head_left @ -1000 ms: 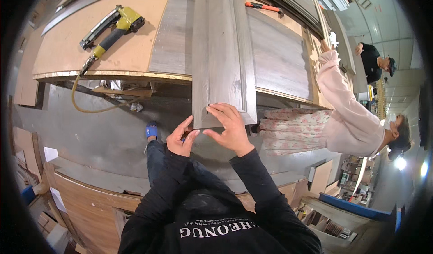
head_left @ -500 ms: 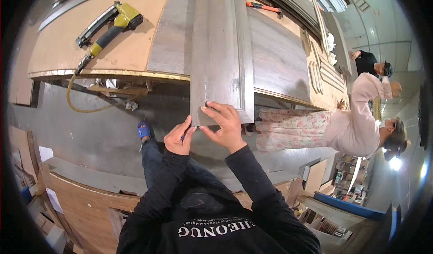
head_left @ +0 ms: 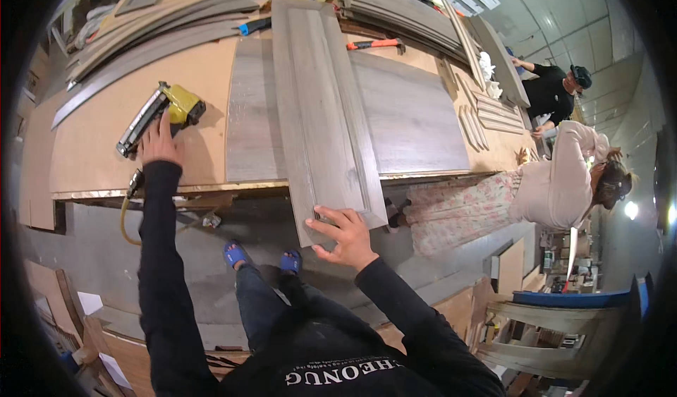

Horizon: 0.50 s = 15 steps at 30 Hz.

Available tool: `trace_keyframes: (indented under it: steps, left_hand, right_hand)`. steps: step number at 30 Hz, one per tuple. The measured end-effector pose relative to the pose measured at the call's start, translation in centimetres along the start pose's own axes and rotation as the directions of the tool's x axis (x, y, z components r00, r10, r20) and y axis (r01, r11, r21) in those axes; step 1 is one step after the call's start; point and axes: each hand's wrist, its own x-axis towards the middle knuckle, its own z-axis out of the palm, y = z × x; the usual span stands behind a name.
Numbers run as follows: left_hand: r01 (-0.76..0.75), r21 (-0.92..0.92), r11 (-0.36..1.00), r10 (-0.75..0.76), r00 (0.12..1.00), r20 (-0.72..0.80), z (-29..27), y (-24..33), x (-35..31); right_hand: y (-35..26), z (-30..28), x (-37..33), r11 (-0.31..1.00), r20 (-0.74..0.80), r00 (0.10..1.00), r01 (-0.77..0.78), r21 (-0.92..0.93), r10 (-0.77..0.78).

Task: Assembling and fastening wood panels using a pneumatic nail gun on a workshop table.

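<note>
A grey wood-grain cabinet door [head_left: 321, 108] with a framed edge lies lengthwise over the workbench, its near end jutting past the bench edge. My right hand [head_left: 345, 238] rests on that near end, fingers spread over the face and thumb by the end edge. At the left, my left hand [head_left: 161, 145] reaches over the handle of a yellow and black nail gun [head_left: 185, 106]. Its fingers are stretched and apart, and the palm hides most of the handle. Whatever lies under the right fingertips is hidden.
Beneath the door is a wide grey panel [head_left: 409, 118] on the workbench [head_left: 201, 150]. A red-handled hammer [head_left: 374, 44] lies beyond it. Curved grey trim strips [head_left: 141, 58] fill the far left. An air hose [head_left: 125, 221] hangs off the bench. Two people stand at the right.
My left hand has left the door's near corner and moved left to the nail gun. My right hand stays on the door's end. The view has shifted, showing more of the far bench.
</note>
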Motion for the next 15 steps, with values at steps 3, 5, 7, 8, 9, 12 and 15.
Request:
trace_keyframes:
  steps: [3, 5, 7, 8, 9, 12, 15]
  left_hand:
    - [0.056, -0.044, 0.997, -0.047, 0.982, 0.184, 1.0, 0.6, 3.4]
    - [0.071, -0.196, 0.978, -0.032, 0.979, 0.199, 0.2, 0.3, 3.3]
    - [-0.045, -0.609, 0.792, 0.11, 0.991, 0.07, -0.9, -0.4, 1.4]
    - [-0.077, -0.719, 0.69, 0.147, 0.989, 0.035, -4.1, 0.9, 0.2]
    - [0.101, -0.797, 0.595, 0.106, 0.974, 0.203, -7.7, 2.7, -0.9]
    - [0.075, -0.886, 0.457, 0.221, 0.956, 0.194, -12.6, 1.8, -5.6]
    - [0.083, -0.924, 0.373, 0.323, 0.922, 0.213, -12.5, 2.4, -9.8]
  right_hand:
    - [0.1, -0.1, 0.2, 1.0, 0.008, 1.0, -0.011, -0.002, 0.011]
    - [0.4, 0.1, 0.4, 1.0, 0.0, 1.0, -0.009, -0.005, 0.009]
    - [0.9, 0.3, 0.5, 1.0, 0.007, 1.0, -0.014, -0.006, 0.014]
    - [1.1, 0.2, 0.3, 0.999, 0.002, 1.0, -0.026, -0.022, 0.026]
    - [1.3, 0.1, 0.1, 0.999, -0.003, 0.999, -0.035, -0.038, 0.035]
    - [1.1, 0.3, 0.4, 1.0, -0.013, 1.0, 0.004, -0.027, -0.005]
    - [1.1, 0.4, 0.2, 0.999, -0.008, 1.0, 0.005, -0.037, -0.005]
